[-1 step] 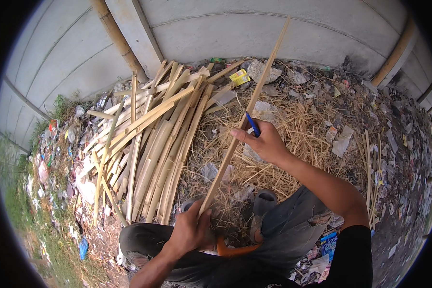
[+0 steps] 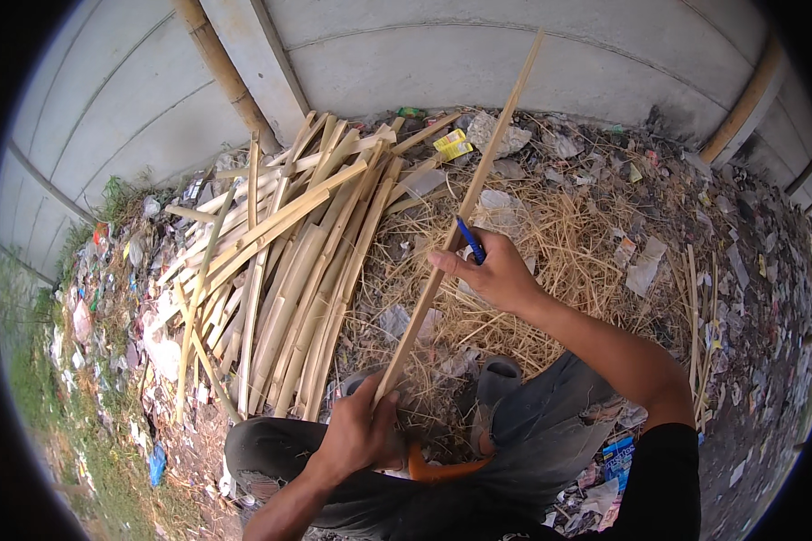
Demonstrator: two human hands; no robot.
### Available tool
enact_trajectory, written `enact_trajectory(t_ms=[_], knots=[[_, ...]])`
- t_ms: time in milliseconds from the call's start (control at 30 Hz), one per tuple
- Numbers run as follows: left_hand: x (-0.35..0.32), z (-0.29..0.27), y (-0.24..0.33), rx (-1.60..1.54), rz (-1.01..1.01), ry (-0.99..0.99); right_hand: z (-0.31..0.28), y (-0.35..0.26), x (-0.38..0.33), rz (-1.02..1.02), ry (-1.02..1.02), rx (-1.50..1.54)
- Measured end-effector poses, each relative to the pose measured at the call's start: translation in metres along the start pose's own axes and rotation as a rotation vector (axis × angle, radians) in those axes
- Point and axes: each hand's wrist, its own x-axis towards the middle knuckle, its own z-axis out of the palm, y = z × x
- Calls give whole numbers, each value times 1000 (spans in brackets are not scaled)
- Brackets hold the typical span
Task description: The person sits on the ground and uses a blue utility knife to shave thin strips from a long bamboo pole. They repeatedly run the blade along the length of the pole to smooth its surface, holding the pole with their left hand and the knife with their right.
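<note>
A long bamboo strip (image 2: 491, 149) slants up and away from my lap toward the wall, its far end narrowing. My left hand (image 2: 356, 428) is closed around its near end, just above my knee. Farther up, my right hand (image 2: 503, 275) presses its thumb on the strip and grips a slim blue tool (image 2: 470, 240) that lies across it. The fingers hide part of this tool, and its exact kind cannot be made out. To the left lies a large pile of split bamboo pieces (image 2: 289, 288), apart from both hands.
Pale bamboo shavings (image 2: 577, 252) cover the ground beyond my right hand. A concrete panel wall (image 2: 406, 63) with bamboo poles (image 2: 228, 77) closes the far side. An orange object (image 2: 447, 471) lies between my legs. Litter is scattered around, with more thin strips (image 2: 695, 325) at the right.
My right hand and the blue tool have slid slightly down along the bamboo strip toward me. My left hand and the strip stay almost still.
</note>
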Motion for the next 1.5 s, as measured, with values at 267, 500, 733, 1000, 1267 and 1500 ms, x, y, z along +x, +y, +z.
enact_trajectory(t_ms=[267,500,733,1000,1267,1500], knots=[[1,-3,8,-231,-117,-39,23,-24,-25,-103,-207,-206],[3,-11,10,-270,-143,16,31,-13,-23,-268,-143,-140],[-2,-8,-2,-246,-105,6,8,-28,-8,-179,-63,-166],[-3,-8,6,-79,-21,-7,3,-37,-11,-36,-136,-229],[-3,-10,10,-58,-13,3,-8,-28,-6,8,-147,-181],[-2,-11,4,-68,-89,-11,12,-41,-23,-24,-303,-258]])
